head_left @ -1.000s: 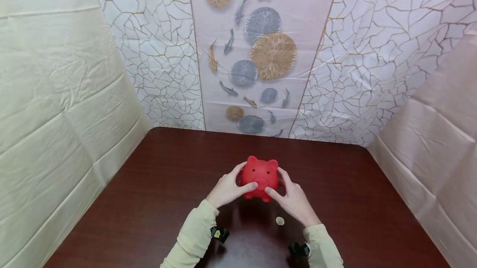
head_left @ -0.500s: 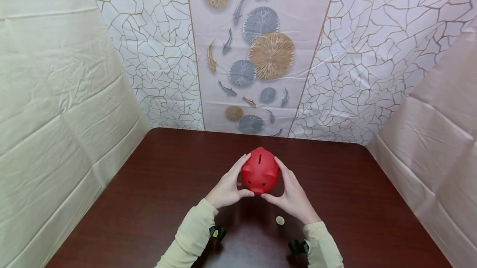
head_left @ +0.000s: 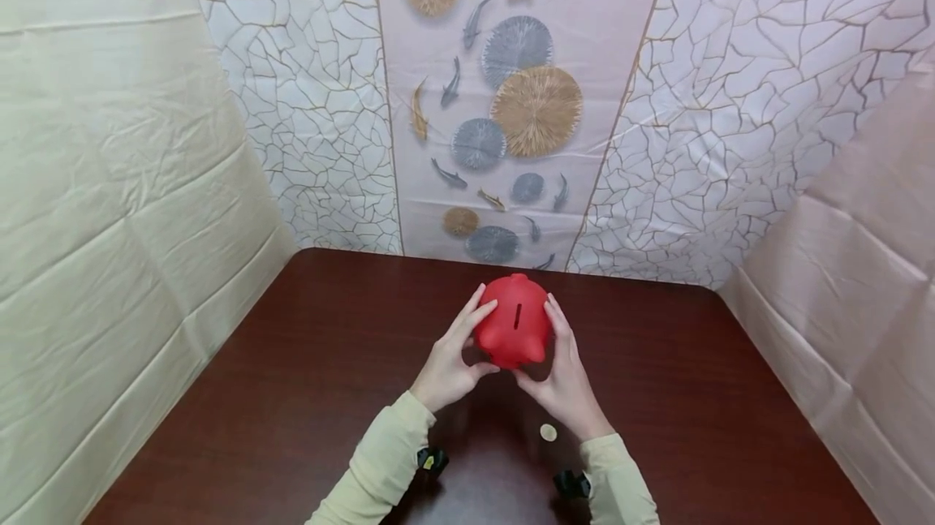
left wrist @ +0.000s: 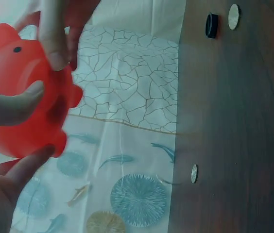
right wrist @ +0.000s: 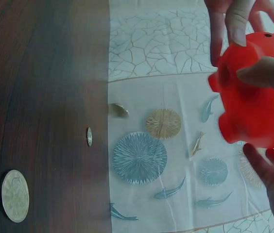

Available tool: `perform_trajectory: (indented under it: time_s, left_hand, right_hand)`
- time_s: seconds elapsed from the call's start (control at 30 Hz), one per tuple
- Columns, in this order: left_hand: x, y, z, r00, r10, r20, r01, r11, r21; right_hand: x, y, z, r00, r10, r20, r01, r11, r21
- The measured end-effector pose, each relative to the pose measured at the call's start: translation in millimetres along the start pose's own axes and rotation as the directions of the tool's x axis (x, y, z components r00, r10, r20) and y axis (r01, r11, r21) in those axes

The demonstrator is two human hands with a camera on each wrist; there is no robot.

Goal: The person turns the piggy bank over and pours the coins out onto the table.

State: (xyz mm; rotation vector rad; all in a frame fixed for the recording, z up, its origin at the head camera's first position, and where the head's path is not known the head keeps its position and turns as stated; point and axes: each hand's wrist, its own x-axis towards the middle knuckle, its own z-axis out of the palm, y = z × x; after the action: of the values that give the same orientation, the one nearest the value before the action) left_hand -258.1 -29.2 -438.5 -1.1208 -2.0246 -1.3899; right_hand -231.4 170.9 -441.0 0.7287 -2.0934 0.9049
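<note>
Both hands, left hand [head_left: 447, 367] and right hand [head_left: 562, 379], grip the red piggy bank [head_left: 514, 322] mid-frame above the table [head_left: 292, 395]; steady it slot-up, coin [head_left: 548, 432] below.

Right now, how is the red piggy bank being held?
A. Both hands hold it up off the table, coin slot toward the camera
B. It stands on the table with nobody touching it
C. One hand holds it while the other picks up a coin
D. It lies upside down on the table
A: the left hand and right hand clasp the red piggy bank from both sides, raised above the table, its slot facing up; the coin lies untouched.
</note>
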Motion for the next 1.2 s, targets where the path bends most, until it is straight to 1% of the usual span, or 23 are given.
perform_trajectory:
  time_s: [0.1, 0.17, 0.23, 0.3, 0.37, 0.43, 0.5, 0.57, 0.63, 0.7, 0.8, 0.83, 0.93, 1.0, 1.03, 1.1, 1.2]
  left_hand:
    - [-1.7, -0.6, 1.9, 0.997, 0.065, -0.032, -0.064, 0.997, 0.053]
    - [-2.3, -2.0, 3.3, 0.991, 0.124, -0.056, -0.118, 0.988, 0.097]
    - [-2.4, -2.7, 4.1, 0.981, 0.180, -0.076, -0.169, 0.976, 0.135]
    - [-1.9, -3.6, 4.4, 0.967, 0.239, -0.089, -0.223, 0.962, 0.159]
    - [-0.8, -3.6, 4.1, 0.953, 0.287, -0.093, -0.269, 0.948, 0.172]
    - [0.4, -3.0, 3.4, 0.944, 0.317, -0.089, -0.298, 0.938, 0.179]
    - [1.4, -2.2, 2.5, 0.941, 0.327, -0.082, -0.309, 0.934, 0.177]
    - [1.8, -1.7, 1.7, 0.943, 0.325, -0.070, -0.308, 0.934, 0.180]
    - [1.3, -1.9, 1.0, 0.949, 0.311, -0.058, -0.296, 0.937, 0.186]
    - [-0.1, -3.0, 0.1, 0.959, 0.279, -0.046, -0.266, 0.946, 0.185]
    - [-1.6, -5.0, -2.6, 0.977, 0.211, -0.028, -0.206, 0.970, 0.129]
    - [-1.6, -5.6, -4.1, 0.983, 0.182, -0.023, -0.178, 0.978, 0.107]
    - [-1.2, -6.5, -9.0, 0.998, 0.063, -0.003, -0.063, 0.997, 0.032]
    - [-0.6, -6.0, -12.0, 1.000, -0.017, 0.015, 0.017, 1.000, -0.003]
    - [-0.3, -6.1, -12.8, 0.998, -0.059, 0.026, 0.059, 0.998, -0.016]
    - [0.1, -5.7, -13.8, 0.990, -0.128, 0.053, 0.130, 0.991, -0.042]
    - [0.5, -5.4, -13.1, 0.977, -0.198, 0.077, 0.203, 0.977, -0.063]
  right_hand:
    - [-1.0, -0.6, 1.5, 0.999, -0.039, -0.037, 0.040, 0.999, 0.030]
    - [-1.7, 0.3, 2.7, 0.995, -0.076, -0.064, 0.079, 0.996, 0.034]
    - [-1.6, 0.4, 3.7, 0.989, -0.114, -0.095, 0.118, 0.992, 0.034]
    - [-1.4, 0.1, 4.5, 0.982, -0.145, -0.122, 0.149, 0.988, 0.031]
    - [-1.7, -1.3, 4.5, 0.978, -0.155, -0.137, 0.159, 0.987, 0.019]
    - [-2.1, -2.0, 4.4, 0.976, -0.159, -0.150, 0.161, 0.987, 0.006]
    - [-3.0, -2.0, 3.7, 0.977, -0.149, -0.151, 0.151, 0.988, 0.000]
    - [-4.6, -1.6, 3.0, 0.981, -0.133, -0.142, 0.134, 0.991, -0.002]
    - [-6.2, -1.2, 1.9, 0.984, -0.123, -0.127, 0.124, 0.992, -0.005]
    - [-7.8, -1.3, 0.4, 0.989, -0.110, -0.104, 0.111, 0.994, 0.004]
    - [-9.5, -2.1, -2.3, 0.995, -0.075, -0.070, 0.077, 0.997, 0.026]
    - [-9.8, -2.7, -3.4, 0.997, -0.054, -0.057, 0.056, 0.998, 0.037]
    - [-9.5, -4.6, -7.2, 1.000, 0.009, -0.027, -0.008, 0.999, 0.043]
    - [-8.3, -5.4, -10.0, 0.998, 0.054, -0.013, -0.054, 0.997, 0.048]
    - [-7.8, -5.6, -11.2, 0.997, 0.072, -0.009, -0.071, 0.996, 0.049]
    - [-7.1, -6.1, -13.1, 0.994, 0.108, -0.005, -0.107, 0.993, 0.051]
    - [-7.7, -7.8, -14.7, 0.985, 0.175, 0.008, -0.175, 0.984, 0.034]
